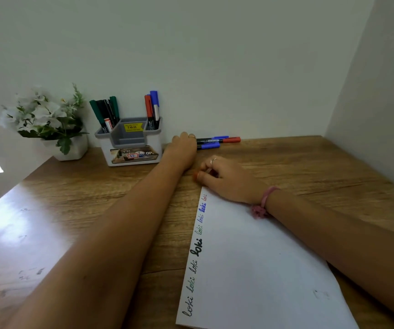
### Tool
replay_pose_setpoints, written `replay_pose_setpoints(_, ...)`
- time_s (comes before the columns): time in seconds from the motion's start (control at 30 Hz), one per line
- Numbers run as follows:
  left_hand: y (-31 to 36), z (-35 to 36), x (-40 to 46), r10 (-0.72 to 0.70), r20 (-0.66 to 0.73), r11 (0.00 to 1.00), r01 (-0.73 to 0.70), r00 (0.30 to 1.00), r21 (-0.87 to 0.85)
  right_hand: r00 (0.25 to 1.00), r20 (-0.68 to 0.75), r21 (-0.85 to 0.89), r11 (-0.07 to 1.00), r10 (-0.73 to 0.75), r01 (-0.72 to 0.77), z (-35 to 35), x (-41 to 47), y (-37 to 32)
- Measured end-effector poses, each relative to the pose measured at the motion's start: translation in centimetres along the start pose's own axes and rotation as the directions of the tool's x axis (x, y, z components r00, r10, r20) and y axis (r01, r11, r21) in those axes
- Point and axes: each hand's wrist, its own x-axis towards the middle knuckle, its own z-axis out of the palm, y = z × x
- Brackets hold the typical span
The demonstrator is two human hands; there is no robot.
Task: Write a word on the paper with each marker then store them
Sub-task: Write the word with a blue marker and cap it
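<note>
We observe the left hand reaching the loose markers on the tabletop, grip indeterminable; right hand pinches an orange cap beside the paper.

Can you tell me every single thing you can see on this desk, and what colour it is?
paper: one, white, front right, "loki" written repeatedly along its left edge
organizer: one, grey and white, back by the wall
markers in organizer: green and black in the left slot; red and blue in the right slot
loose markers: about three, blue and red, lying by the wall
flower pot: one, white flowers, back left
desk: one, brown wood
left hand: reaching to the loose markers
right hand: curled, something orange-red at its fingertips
</note>
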Motion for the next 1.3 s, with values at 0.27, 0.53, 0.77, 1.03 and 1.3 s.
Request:
replay_pose_setpoints(0.27,0.1,-2.1,-1.2,0.084,-0.085,0.985,-0.095,0.993,-0.141,0.956,-0.073,0.498,0.841,0.285,-0.212,-0.9,0.9,0.7)
replay_pose_setpoints(0.53,0.5,-8.6,-6.3,0.157,-0.268,0.912,-0.244,0.951,-0.331,0.943,-0.293,0.127,0.984,0.155,-0.122,-4.3,1.2,-1.1)
replay_pose_setpoints(0.77,0.7,-10.8,-10.4,0.135,-0.338,0.584,-0.35,0.932,-0.733,0.969,-0.193,-0.015,0.987,0.152,-0.158,-5.7,1.4,-1.6)
replay_pose_setpoints(1.03,1.3,-6.7,-10.1,0.263,-0.057,0.728,-0.236,0.963,-0.644,0.954,0.187,0.667,0.682,0.234,-0.298,-5.8,0.7,-1.9)
replay_pose_setpoints(1.3,0.6,-6.0,-10.4,0.266,-0.097,0.754,-0.269,0.959,-0.6,0.951,0.288,0.725,0.623,0.112,-0.293,-5.4,0.5,-2.1)
